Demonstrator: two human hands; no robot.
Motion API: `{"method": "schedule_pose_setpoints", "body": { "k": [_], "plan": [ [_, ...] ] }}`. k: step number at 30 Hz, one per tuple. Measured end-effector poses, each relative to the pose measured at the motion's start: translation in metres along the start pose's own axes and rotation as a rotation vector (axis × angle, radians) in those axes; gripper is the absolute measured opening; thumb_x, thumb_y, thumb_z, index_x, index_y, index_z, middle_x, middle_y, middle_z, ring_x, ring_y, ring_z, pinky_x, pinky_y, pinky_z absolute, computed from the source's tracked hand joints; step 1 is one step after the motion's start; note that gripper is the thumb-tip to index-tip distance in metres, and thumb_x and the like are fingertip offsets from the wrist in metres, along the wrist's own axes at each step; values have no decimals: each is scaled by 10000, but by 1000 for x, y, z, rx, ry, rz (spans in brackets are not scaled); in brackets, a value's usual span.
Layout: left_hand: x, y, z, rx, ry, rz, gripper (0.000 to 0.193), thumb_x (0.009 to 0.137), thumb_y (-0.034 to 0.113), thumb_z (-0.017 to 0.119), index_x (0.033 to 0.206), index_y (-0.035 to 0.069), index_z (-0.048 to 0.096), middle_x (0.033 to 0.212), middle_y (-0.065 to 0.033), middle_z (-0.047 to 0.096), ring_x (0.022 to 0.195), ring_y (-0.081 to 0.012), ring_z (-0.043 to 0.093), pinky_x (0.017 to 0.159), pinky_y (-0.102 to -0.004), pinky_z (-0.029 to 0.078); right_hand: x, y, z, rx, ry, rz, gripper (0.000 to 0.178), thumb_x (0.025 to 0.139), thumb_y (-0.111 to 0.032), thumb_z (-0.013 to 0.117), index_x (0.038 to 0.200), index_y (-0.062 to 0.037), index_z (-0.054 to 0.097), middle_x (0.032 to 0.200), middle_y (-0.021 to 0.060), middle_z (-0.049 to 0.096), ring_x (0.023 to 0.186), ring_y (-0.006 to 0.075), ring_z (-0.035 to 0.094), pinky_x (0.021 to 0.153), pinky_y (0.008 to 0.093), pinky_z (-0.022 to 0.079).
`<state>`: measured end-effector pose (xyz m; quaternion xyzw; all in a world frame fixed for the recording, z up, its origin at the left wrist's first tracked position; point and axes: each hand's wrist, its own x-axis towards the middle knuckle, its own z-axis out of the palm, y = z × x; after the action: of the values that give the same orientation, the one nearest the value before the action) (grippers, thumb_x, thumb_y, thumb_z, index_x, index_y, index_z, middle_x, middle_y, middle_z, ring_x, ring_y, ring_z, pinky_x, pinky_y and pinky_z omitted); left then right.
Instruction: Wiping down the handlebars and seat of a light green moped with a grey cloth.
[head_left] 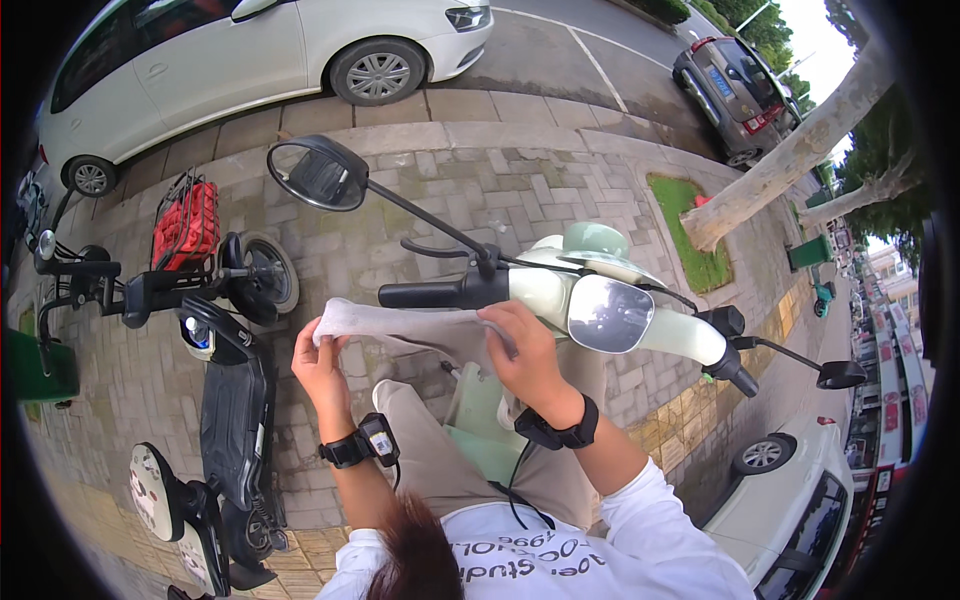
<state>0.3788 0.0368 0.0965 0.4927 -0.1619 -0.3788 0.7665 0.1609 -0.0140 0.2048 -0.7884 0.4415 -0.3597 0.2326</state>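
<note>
A light grey strip of cloth (pixel 400 321) is stretched between my two hands, just on my side of the scooter's black left handgrip (pixel 425 296). My left hand (pixel 322 372) pinches its left end between thumb and fingers. At the other end, my right hand (pixel 528 362) grips the cloth in bent fingers, beside the scooter's dashboard screen (pixel 611 314). I sit astride this pale green scooter (pixel 685 341). Each of my wrists wears a black strap with a small device on it.
The scooter's left mirror (pixel 318 175) and right mirror (pixel 841 375) stick out ahead. Left of me stand a black scooter (pixel 232 420) and a bike with a red crate (pixel 186 225). A white car (pixel 240 50) is parked beyond the paving; a tree trunk (pixel 790 150) rises at right.
</note>
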Motion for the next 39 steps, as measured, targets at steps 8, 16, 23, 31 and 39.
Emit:
{"method": "schedule_pose_setpoints", "body": {
  "k": [8, 16, 23, 31, 39],
  "plan": [
    [27, 2, 7, -62, -90, -142, 259, 803, 3, 488, 1060, -26, 471, 1009, -106, 526, 919, -187, 529, 796, -307, 465, 40, 24, 20, -304, 131, -245, 218, 598, 49, 567, 793, -48, 552, 764, 125, 524, 653, 279, 512, 552, 336, 412],
    [50, -16, 82, 337, -553, 15, 423, 787, 28, 468, 1193, -23, 363, 1177, -124, 410, 1107, -241, 385, 948, -335, 271, 42, 32, 25, -211, 371, 21, 167, 583, 57, 559, 673, -26, 446, 615, 119, 430, 561, 300, 452, 494, 349, 375],
    [39, -15, 98, 1134, -882, 445, 347, 784, 139, 448, 1128, 112, 483, 1152, -130, 431, 1007, -307, 425, 843, -410, 311, 44, 33, 18, -84, 318, 65, 153, 593, -2, 579, 731, -44, 531, 671, 120, 510, 600, 294, 526, 533, 338, 436],
    [67, -11, 82, 972, -990, 114, 289, 715, 80, 500, 1002, 52, 520, 889, -136, 519, 831, -306, 516, 740, -364, 386, 46, 34, 16, 11, 259, 113, 97, 629, 10, 572, 712, -37, 552, 692, 95, 510, 616, 270, 530, 546, 305, 433],
    [100, 31, 109, 945, -884, 125, 207, 707, 20, 556, 911, 0, 528, 863, -144, 560, 802, -256, 548, 716, -308, 413, 76, 26, -15, 407, 102, 350, 119, 653, -15, 570, 772, -20, 569, 751, 89, 550, 704, 217, 554, 636, 290, 439]
  ]
}}
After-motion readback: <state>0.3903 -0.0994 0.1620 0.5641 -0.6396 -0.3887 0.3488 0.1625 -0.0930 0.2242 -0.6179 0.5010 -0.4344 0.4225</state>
